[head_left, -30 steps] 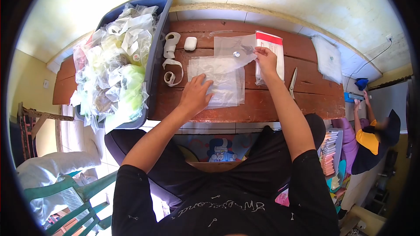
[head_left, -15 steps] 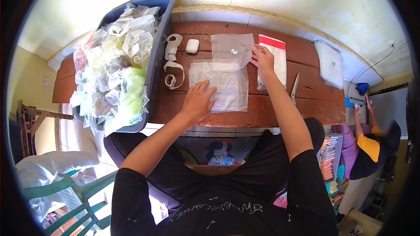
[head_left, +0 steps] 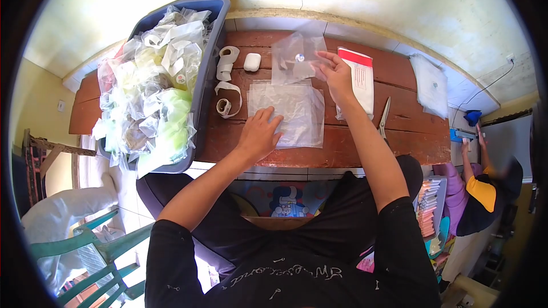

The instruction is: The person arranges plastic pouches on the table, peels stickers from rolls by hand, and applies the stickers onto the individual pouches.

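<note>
My left hand (head_left: 260, 135) lies with spread fingers on the lower left part of a stack of clear plastic bags (head_left: 297, 115). Above the stack, my right hand (head_left: 334, 74) pinches the right edge of a single clear bag (head_left: 290, 51), which bears a small round sticker (head_left: 299, 57). That bag's lower edge is near the top of the stack. Just right of my right hand lies a red and white packet (head_left: 363, 80). Two rolls of white stickers (head_left: 226, 68) (head_left: 224, 107) and a white case (head_left: 252, 62) rest left of the bags.
A blue-grey bin (head_left: 216, 40) full of filled plastic bags (head_left: 145, 91) stands at the left. Scissors (head_left: 385, 115) and more clear bags (head_left: 429, 85) lie on the wooden table (head_left: 414, 144) at right. Another person (head_left: 485, 194) sits at the far right, beside a crate (head_left: 434, 205).
The single bag in my right hand has moved left and upward, off the stack's upper part. My left hand has stayed on the stack. The view has shifted slightly.
</note>
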A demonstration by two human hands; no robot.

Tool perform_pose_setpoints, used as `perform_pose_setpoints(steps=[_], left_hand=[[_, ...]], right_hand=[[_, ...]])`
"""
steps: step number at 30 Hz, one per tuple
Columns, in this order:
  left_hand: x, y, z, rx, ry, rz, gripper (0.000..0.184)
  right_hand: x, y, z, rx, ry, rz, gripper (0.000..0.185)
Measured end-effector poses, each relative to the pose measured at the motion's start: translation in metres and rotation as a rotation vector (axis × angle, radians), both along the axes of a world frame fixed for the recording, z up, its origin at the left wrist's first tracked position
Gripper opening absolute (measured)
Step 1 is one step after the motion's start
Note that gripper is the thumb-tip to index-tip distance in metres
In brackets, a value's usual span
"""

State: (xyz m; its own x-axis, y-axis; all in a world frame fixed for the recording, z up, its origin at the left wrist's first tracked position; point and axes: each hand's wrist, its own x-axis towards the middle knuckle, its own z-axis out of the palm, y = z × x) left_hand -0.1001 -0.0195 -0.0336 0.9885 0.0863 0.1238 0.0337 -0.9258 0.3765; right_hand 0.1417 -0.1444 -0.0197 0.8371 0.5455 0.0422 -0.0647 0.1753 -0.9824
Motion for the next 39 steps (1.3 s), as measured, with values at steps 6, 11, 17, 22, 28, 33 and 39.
perform_pose_setpoints(steps=[6, 11, 17, 22, 28, 33, 39], left_hand=[[0.001, 0.000, -0.004, 0.019, -0.021, 0.009, 0.043], [0.000, -0.001, -0.004, 0.022, 0.005, 0.015, 0.043], [0.001, 0.000, -0.005, 0.021, 0.007, 0.016, 0.043], [0.001, -0.001, -0.004, 0.019, 0.006, 0.017, 0.043], [0.001, -0.001, -0.001, 0.026, 0.011, 0.004, 0.044], [0.001, -0.001, -0.001, 0.030, 0.009, 0.004, 0.043], [0.001, 0.000, -0.002, 0.028, -0.002, 0.000, 0.043]], right_hand=[[0.005, 0.001, 0.000, 0.102, 0.009, 0.113, 0.043], [0.006, -0.004, -0.018, -0.048, 0.080, 0.154, 0.054], [0.015, -0.002, -0.033, -0.086, -0.138, 0.043, 0.069], [0.012, -0.005, -0.027, -0.176, -0.098, -0.013, 0.075], [0.011, -0.005, -0.040, -0.212, -0.163, -0.040, 0.068], [0.013, -0.006, -0.050, -0.273, -0.245, -0.103, 0.053], [0.013, -0.006, -0.054, -0.299, -0.282, -0.154, 0.044]])
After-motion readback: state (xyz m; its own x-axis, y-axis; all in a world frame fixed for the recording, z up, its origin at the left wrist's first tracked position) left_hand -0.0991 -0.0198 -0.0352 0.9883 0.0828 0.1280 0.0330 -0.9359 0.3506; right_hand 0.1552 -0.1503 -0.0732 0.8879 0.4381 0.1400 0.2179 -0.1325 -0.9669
